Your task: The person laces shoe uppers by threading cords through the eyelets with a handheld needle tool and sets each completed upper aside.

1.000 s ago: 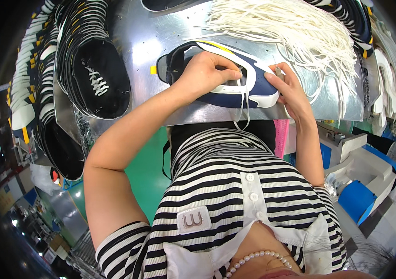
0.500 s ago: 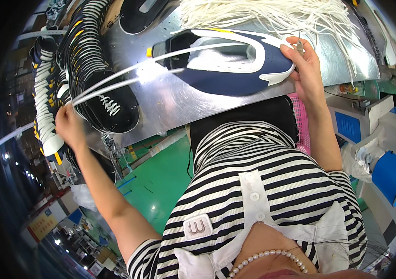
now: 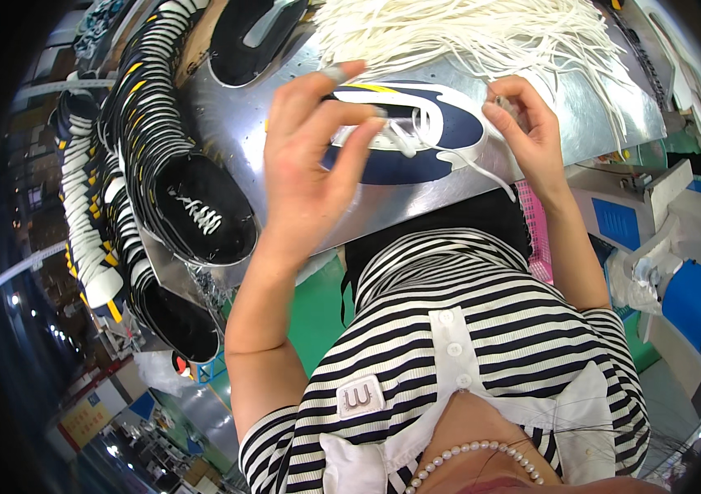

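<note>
A navy shoe upper with white and yellow trim lies on its side along the metal table, its toe to the right. White shoelace crosses its opening, loops up and trails off its near side. Over the heel end, my left hand pinches the lace between thumb and one finger, while another finger points away. Beside the toe, my right hand has its fingers curled round a small metal needle-like tool, mostly hidden by them.
White laces lie heaped at the table's far side. On the left stand long rows of stacked black shoe uppers. Another black upper sits at the far left. A pink basket hangs by the near edge.
My left hand has come from the far left to above the upper. The long stretched laces are now shorter and looped over the opening. My right hand has come off the toe.
</note>
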Demonstrator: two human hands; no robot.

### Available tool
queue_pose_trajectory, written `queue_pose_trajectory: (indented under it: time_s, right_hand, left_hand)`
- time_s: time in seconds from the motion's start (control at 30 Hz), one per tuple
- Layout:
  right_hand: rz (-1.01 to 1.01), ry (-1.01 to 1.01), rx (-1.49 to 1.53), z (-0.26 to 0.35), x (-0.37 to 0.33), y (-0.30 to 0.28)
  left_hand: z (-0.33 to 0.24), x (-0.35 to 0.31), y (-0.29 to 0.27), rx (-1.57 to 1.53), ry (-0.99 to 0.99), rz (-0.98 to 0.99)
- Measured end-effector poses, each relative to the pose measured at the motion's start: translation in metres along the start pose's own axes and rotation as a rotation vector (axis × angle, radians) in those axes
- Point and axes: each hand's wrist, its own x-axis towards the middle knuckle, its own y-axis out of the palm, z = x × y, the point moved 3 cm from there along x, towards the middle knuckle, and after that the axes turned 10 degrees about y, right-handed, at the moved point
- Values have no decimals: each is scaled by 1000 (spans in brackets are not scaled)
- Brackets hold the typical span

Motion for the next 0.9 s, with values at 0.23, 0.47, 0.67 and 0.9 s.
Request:
queue_pose_trajectory:
  time_s: [0.23, 0.47, 0.67, 0.9]
  right_hand:
    - [272, 395, 446, 11, 1, 44]
    - [174, 424, 375, -9, 8, 49]
    - [124, 395, -3, -12, 9, 58]
    - [150, 320, -237, -12, 13, 61]
  left_hand:
    - [15, 3, 42, -97, -107, 8]
    - [60, -42, 37, -366, -714, 420]
    - [66, -41, 68, -681, -1021, 236]
    - [61, -48, 76, -365, -797, 98]
